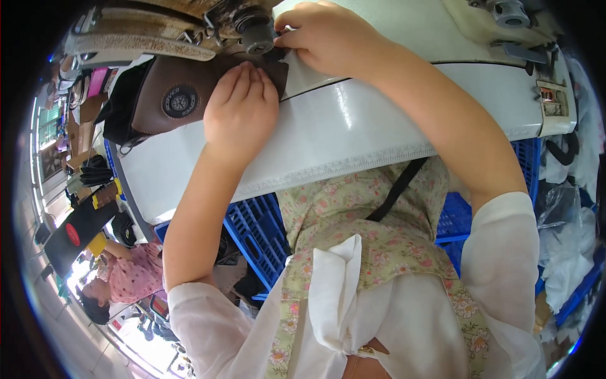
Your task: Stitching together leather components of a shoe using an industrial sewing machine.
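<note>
A brown leather-like piece [149, 104] with a round dark stitched patch [180, 101] and black fabric at its left end lies on the white sewing machine table [353, 120]. My left hand [243, 114] rests palm down on it, fingers stretched flat and close together. Above the piece is the worn sewing machine head [145, 31], with a dark round knob [255, 35] at its end. Beside that knob, my right hand [322, 38] has its thumb and fingertips bent together at the far edge of the piece. What sits between these fingertips is hidden.
A printed ruler strip [328, 169] runs along the table's front edge. Blue plastic crates [255, 230] stand below. Part of another machine [505, 16] is at the upper right, above plastic bags [565, 234]. At the left, a person in pink [136, 268] sits among shelves and goods.
</note>
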Demonstrator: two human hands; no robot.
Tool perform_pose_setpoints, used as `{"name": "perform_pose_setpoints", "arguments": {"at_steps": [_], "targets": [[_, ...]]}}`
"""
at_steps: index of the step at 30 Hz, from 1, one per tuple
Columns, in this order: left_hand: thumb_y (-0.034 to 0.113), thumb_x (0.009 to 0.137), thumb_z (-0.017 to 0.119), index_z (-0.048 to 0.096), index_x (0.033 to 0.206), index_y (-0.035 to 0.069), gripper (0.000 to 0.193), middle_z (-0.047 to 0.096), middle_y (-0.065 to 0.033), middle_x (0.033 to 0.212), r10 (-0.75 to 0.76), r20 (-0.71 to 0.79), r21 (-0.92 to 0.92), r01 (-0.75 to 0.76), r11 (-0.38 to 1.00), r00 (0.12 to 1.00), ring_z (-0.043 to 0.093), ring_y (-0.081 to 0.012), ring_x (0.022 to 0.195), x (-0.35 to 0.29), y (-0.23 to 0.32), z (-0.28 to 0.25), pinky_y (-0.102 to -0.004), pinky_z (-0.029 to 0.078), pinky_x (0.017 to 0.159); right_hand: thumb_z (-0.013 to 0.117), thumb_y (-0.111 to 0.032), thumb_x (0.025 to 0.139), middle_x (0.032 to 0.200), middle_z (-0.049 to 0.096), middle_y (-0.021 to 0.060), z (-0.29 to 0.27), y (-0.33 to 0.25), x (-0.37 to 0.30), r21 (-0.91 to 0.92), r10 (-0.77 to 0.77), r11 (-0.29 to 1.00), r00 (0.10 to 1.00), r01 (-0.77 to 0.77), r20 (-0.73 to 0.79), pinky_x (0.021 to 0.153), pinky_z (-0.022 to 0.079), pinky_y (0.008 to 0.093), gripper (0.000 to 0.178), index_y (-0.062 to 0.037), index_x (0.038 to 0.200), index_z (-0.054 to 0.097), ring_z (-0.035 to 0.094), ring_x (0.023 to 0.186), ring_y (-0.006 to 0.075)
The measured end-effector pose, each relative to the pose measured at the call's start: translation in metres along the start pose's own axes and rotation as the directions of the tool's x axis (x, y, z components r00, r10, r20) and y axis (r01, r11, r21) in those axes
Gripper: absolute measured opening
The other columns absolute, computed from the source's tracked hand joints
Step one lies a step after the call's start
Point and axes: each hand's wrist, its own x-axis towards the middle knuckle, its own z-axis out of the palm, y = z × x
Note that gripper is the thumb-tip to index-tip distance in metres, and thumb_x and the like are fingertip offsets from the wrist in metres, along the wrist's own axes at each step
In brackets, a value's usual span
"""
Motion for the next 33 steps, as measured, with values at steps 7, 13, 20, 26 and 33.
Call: {"name": "perform_pose_setpoints", "arguments": {"at_steps": [7, 13, 20, 26, 33], "targets": [[0.01, 0.074, 0.06, 0.072, 0.093, 0.003, 0.024, 0.074, -0.009, 0.098, -0.009, -0.03, 0.028, 0.01, 1.0, 1.0, 0.069, -0.0177, 0.1, 0.003, 0.004, 0.005, -0.0309, 0.049, 0.099, 0.055, -0.017, 0.088, 0.073, 0.067, 0.0145, -0.002, 0.046, 0.026, -0.365, 0.378, 0.901, 0.841, -0.237, 0.388, 0.061, 0.052, 0.0409, 0.019, -0.0048, 0.075, 0.06, 0.066, 0.067, 0.0283], [0.01, 0.074, 0.06, 0.071, 0.091, 0.002, 0.022, 0.075, -0.0092, 0.096, -0.032, -0.05, 0.03, 0.034, 0.999, 0.998, 0.07, -0.0189, 0.099, -0.002, 0.006, 0.004, -0.0312, 0.049, 0.098, 0.053, -0.035, 0.094, 0.07, 0.06, 0.0027, -0.004, 0.022, 0.054, 0.311, 0.611, 0.566, 0.642, -0.763, 0.463, 0.06, 0.044, 0.0356, 0.029, -0.011, 0.083, 0.064, 0.053, 0.06, 0.0177], [0.007, 0.067, 0.061, 0.071, 0.083, -0.003, 0.022, 0.073, -0.0146, 0.088, -0.072, -0.112, -0.022, 0.07, 0.997, 0.991, 0.069, -0.0252, 0.093, 0.003, 0.014, 0.007, -0.0333, 0.048, 0.097, 0.061, -0.041, 0.087, 0.07, 0.061, 0.0028, 0.005, 0.043, 0.055, 0.035, 0.489, 0.759, 0.604, -0.65, 0.629, 0.062, 0.043, 0.0341, 0.031, -0.0125, 0.087, 0.07, 0.055, 0.067, 0.0162], [0.008, 0.066, 0.061, 0.071, 0.084, -0.005, 0.024, 0.073, -0.0163, 0.088, -0.062, -0.103, -0.004, 0.062, 0.998, 0.993, 0.069, -0.0266, 0.092, 0.011, 0.019, 0.002, -0.0338, 0.049, 0.095, 0.061, -0.042, 0.086, 0.072, 0.068, 0.0061, 0.003, 0.039, 0.061, -0.105, 0.499, 0.758, 0.469, -0.644, 0.729, 0.059, 0.045, 0.036, 0.034, -0.0108, 0.082, 0.072, 0.061, 0.064, 0.018], [0.008, 0.066, 0.061, 0.071, 0.085, -0.005, 0.025, 0.073, -0.0164, 0.089, -0.079, -0.094, -0.002, 0.08, 0.997, 0.992, 0.069, -0.027, 0.093, 0.005, 0.026, -0.002, -0.0339, 0.05, 0.096, 0.06, -0.043, 0.084, 0.076, 0.07, 0.0169, -0.002, 0.015, 0.055, -0.2, 0.518, 0.836, 0.617, -0.51, 0.592, 0.067, 0.052, 0.0409, 0.039, -0.0055, 0.082, 0.07, 0.069, 0.072, 0.028]]}}
